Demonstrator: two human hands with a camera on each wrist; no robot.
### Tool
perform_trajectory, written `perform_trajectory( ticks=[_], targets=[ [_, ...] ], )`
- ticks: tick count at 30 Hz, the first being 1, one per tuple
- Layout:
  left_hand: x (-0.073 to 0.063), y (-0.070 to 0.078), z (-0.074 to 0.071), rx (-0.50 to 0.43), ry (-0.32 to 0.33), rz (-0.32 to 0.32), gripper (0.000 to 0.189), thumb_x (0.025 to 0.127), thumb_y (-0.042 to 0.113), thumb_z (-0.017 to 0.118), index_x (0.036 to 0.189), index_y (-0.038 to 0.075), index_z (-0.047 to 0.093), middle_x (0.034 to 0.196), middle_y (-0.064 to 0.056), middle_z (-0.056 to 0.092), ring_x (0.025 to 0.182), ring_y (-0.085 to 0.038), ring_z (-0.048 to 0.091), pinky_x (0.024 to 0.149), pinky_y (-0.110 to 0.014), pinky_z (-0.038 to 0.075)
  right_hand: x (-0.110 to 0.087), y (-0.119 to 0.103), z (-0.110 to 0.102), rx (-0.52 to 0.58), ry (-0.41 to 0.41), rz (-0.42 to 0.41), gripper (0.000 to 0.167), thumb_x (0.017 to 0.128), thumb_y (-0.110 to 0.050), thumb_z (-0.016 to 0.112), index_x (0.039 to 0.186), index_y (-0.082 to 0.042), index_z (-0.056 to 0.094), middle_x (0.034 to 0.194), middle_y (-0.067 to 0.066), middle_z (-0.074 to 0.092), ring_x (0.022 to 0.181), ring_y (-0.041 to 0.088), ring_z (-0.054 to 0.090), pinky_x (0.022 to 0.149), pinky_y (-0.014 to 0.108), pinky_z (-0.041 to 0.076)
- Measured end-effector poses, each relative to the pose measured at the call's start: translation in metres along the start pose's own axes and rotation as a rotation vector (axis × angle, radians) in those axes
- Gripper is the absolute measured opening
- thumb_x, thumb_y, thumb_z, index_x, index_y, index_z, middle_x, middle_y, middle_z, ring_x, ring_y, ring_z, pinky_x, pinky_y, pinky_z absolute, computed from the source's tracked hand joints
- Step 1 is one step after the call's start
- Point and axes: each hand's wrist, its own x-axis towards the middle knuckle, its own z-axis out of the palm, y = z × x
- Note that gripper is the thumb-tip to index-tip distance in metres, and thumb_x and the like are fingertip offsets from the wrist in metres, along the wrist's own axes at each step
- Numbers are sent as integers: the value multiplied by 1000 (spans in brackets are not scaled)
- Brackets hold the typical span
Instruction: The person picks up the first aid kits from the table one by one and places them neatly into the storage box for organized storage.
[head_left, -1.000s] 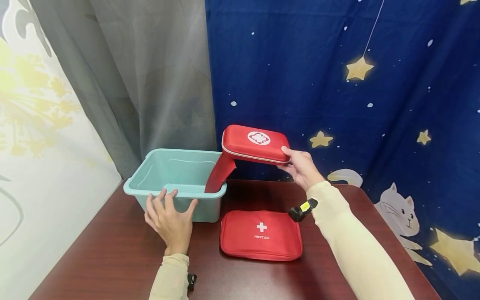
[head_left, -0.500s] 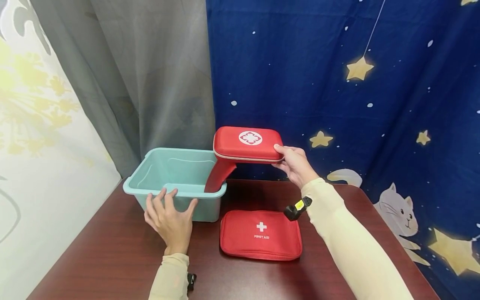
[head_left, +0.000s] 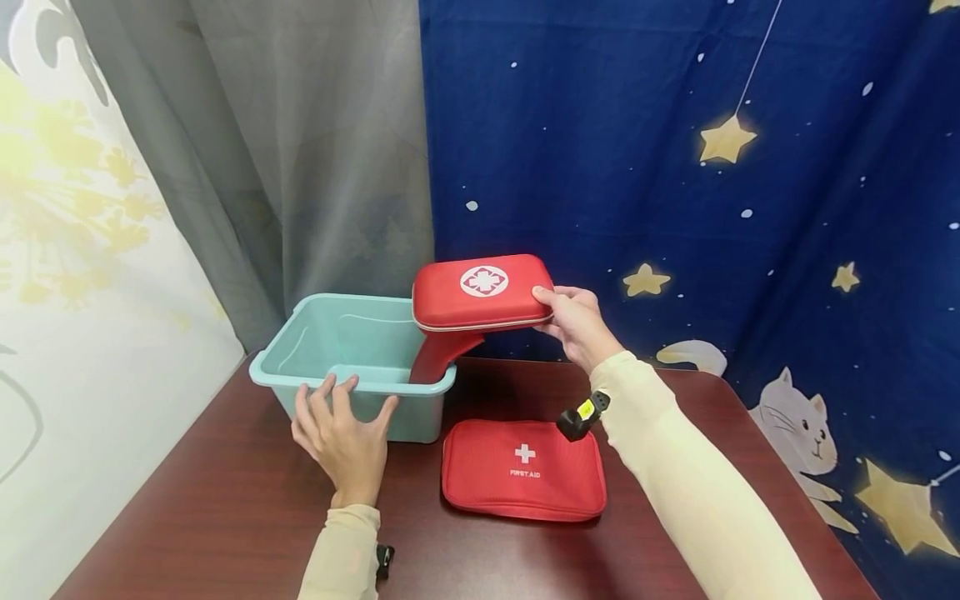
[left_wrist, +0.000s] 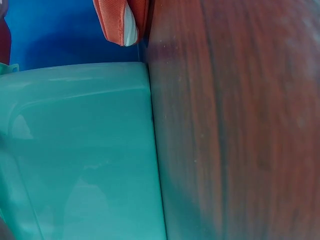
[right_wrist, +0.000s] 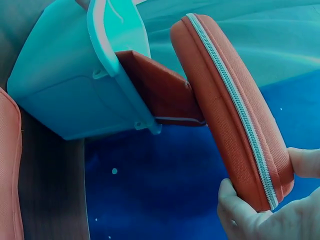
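My right hand (head_left: 576,325) pinches the right end of a red zippered first-aid case (head_left: 480,292) with a white emblem, thumb on top, fingers underneath. The case is held level above the right side of a light-blue plastic bin (head_left: 422,417); its zip (right_wrist: 235,100) runs closed along the side facing the right wrist camera. A flat red pouch (right_wrist: 162,92) leans in the bin and sticks out over its right rim, partly hidden by the case; whether they touch, I cannot tell. My left hand (head_left: 347,442) rests spread fingers on the bin's front rim.
A soft red pouch (head_left: 522,492) marked FIRST AID lies flat on the dark wooden table (head_left: 225,500), right of the bin. Grey (head_left: 345,150) and starry blue curtains (head_left: 570,150) hang behind; a pale patterned cloth (head_left: 97,350) stands at left.
My right hand has carried the red first-aid case leftward and slightly nearer the bin, with its top tilting more toward the head camera. The left hand and the bin stay put.
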Motion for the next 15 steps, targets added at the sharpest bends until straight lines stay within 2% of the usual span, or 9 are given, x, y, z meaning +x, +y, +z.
perform_trajectory(
  ticks=[5, 11, 15],
  targets=[
    [0, -1, 1, -13, 16, 0, 63, 64, 33, 95, 114, 5, 67, 129, -19, 57, 137, -40, 36, 104, -63, 23, -4, 0, 10, -26, 14, -22, 42, 98, -14, 63, 132, 4, 49, 123, 20, 60, 96, 23, 67, 93, 39, 53],
    [-2, -2, 0, 0, 5, -4, 64, 65, 36, 94, 115, 6, 67, 130, -18, 56, 138, -39, 35, 106, -63, 23, -6, 3, 22, -79, 28, -71, 47, 95, -12, 65, 134, 6, 46, 115, 20, 60, 80, 18, 67, 89, 39, 55],
    [-2, -2, 0, 2, -3, -4, 63, 67, 37, 93, 116, 7, 67, 131, -18, 56, 138, -39, 35, 106, -63, 23, -8, 7, 29, -156, 55, -92, 48, 95, -15, 67, 134, 4, 48, 110, 18, 61, 77, 18, 68, 86, 37, 56]
  ],
)
